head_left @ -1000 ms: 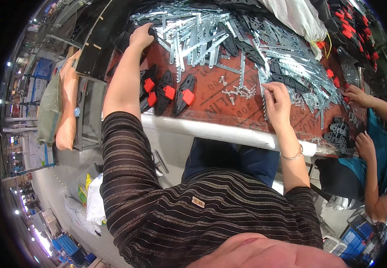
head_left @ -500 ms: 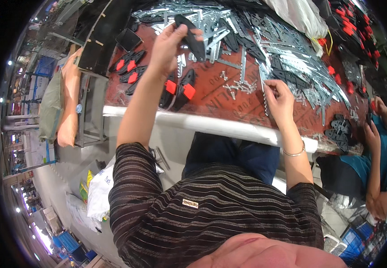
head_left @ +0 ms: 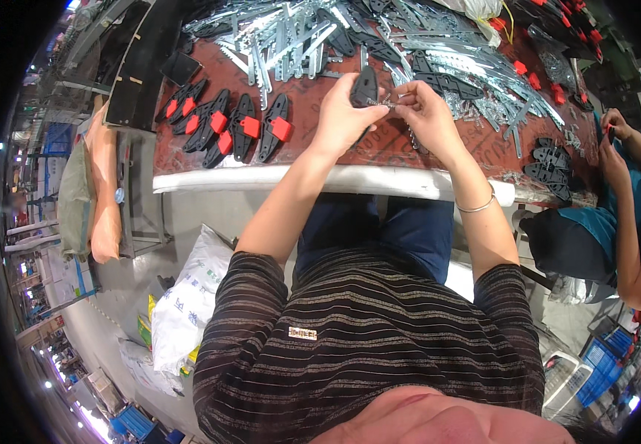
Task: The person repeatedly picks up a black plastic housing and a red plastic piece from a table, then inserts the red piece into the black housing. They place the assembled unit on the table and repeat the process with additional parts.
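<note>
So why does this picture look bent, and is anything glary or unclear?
In the head view, the fisheye lens bows the white roll and leaves dark corners; in that view, glare whitens the metal strips; also there, the small metallic bits between left hand and right hand are hard to distinguish.

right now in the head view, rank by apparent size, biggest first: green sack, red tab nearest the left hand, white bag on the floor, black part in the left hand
1. White bag
2. Green sack
3. Black part, partly covered by the left hand
4. Red tab
</note>
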`<action>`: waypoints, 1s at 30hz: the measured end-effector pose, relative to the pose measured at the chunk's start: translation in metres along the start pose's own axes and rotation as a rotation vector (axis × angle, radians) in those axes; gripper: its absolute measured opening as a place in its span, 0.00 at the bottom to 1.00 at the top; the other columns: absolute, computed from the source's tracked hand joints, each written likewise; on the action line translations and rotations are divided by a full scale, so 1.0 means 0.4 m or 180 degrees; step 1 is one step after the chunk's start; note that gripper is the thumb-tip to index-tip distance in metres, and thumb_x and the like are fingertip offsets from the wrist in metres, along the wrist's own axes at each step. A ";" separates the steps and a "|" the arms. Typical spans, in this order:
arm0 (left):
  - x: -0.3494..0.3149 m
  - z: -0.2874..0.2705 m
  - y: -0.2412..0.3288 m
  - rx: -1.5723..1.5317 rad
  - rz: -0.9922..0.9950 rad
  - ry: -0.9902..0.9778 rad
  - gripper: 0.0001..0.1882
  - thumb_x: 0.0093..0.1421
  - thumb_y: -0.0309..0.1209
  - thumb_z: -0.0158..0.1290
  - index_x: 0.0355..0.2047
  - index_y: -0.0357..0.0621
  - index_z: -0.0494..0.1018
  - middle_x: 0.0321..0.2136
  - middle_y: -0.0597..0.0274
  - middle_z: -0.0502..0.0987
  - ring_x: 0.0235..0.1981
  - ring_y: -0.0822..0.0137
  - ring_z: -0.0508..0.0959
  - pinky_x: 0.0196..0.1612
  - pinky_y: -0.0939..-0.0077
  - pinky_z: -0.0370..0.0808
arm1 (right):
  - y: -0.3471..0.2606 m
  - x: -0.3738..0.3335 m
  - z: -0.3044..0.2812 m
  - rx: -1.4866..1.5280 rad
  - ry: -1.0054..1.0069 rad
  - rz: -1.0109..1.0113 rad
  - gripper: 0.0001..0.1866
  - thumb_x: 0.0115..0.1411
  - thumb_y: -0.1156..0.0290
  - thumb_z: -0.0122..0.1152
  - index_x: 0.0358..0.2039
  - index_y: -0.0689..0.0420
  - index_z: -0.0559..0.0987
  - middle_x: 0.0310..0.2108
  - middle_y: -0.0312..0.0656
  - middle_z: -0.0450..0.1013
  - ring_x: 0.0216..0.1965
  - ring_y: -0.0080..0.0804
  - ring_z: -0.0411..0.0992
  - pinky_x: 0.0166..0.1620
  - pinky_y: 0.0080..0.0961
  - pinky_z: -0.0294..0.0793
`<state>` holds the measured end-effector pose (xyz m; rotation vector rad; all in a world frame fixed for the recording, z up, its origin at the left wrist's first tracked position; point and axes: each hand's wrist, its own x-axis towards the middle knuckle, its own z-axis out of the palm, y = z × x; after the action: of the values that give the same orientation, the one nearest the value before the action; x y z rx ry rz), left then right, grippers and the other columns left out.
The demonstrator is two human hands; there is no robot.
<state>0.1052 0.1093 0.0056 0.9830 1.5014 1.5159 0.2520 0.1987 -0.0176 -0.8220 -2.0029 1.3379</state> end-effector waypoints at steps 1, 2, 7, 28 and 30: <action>0.003 0.005 -0.004 0.0186 0.0006 -0.0020 0.22 0.47 0.22 0.62 0.42 0.35 0.67 0.30 0.61 0.77 0.25 0.75 0.77 0.23 0.81 0.76 | 0.000 -0.002 0.002 0.0149 0.0038 0.0043 0.11 0.54 0.79 0.57 0.39 0.62 0.72 0.30 0.41 0.74 0.32 0.24 0.72 0.36 0.20 0.72; 0.007 0.009 -0.009 0.0372 0.0013 -0.0041 0.22 0.47 0.22 0.62 0.42 0.36 0.68 0.31 0.61 0.78 0.26 0.75 0.77 0.24 0.82 0.76 | -0.003 -0.003 0.002 0.0299 0.0011 0.0126 0.12 0.54 0.79 0.58 0.40 0.62 0.71 0.30 0.41 0.74 0.31 0.23 0.72 0.35 0.19 0.72; 0.010 0.012 -0.011 0.0691 -0.0089 0.0034 0.19 0.49 0.24 0.62 0.40 0.36 0.69 0.29 0.61 0.78 0.27 0.75 0.77 0.24 0.82 0.77 | -0.023 -0.009 -0.009 0.0988 0.0046 0.0769 0.15 0.54 0.78 0.62 0.39 0.62 0.68 0.28 0.39 0.72 0.29 0.20 0.70 0.32 0.17 0.70; 0.035 0.004 -0.046 -0.0356 -0.0231 0.0056 0.12 0.51 0.25 0.60 0.29 0.36 0.66 0.23 0.59 0.77 0.20 0.74 0.76 0.22 0.80 0.75 | -0.010 -0.024 0.003 0.0613 0.0684 -0.0236 0.20 0.52 0.84 0.60 0.38 0.60 0.59 0.30 0.41 0.72 0.32 0.23 0.72 0.36 0.19 0.73; 0.034 0.011 -0.031 -0.0250 -0.0178 0.0116 0.12 0.50 0.24 0.60 0.30 0.35 0.67 0.23 0.59 0.77 0.20 0.74 0.76 0.22 0.81 0.75 | 0.005 -0.016 0.001 0.0558 0.0746 -0.0170 0.20 0.52 0.84 0.61 0.38 0.60 0.59 0.30 0.41 0.72 0.33 0.23 0.72 0.36 0.19 0.73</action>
<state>0.1038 0.1234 -0.0069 0.8653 1.4711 1.5481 0.2563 0.1942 -0.0204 -0.7983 -1.6902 1.3010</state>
